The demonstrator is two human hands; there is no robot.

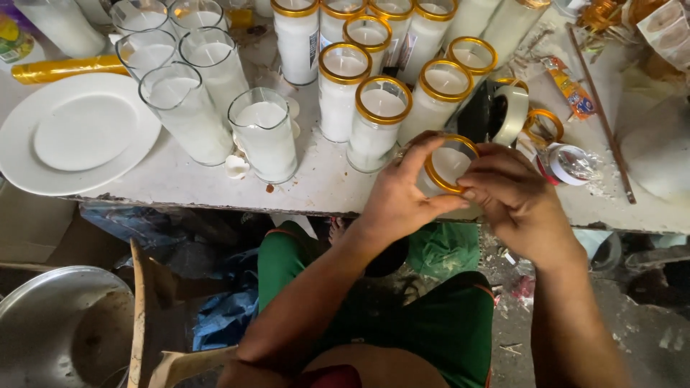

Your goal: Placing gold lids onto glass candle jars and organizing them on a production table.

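glass candle at the table edge, gold band under both hands

glass candle (449, 167) stands upright at the near edge of the white table (187, 179), close to the body, likely for easy reach. left hand (399, 194) wraps its side, fingers clamped to steady it. right hand (514, 197) pinches the gold rim band (433, 177), fingertips together on it. banded candles (377, 122) stand behind; bare ones (262, 133) sit left, near a white plate (29, 154). tape roll (512, 111) lies close by.

Upright wax-filled glass candle (447, 167), gold-rimmed, at the table edge.
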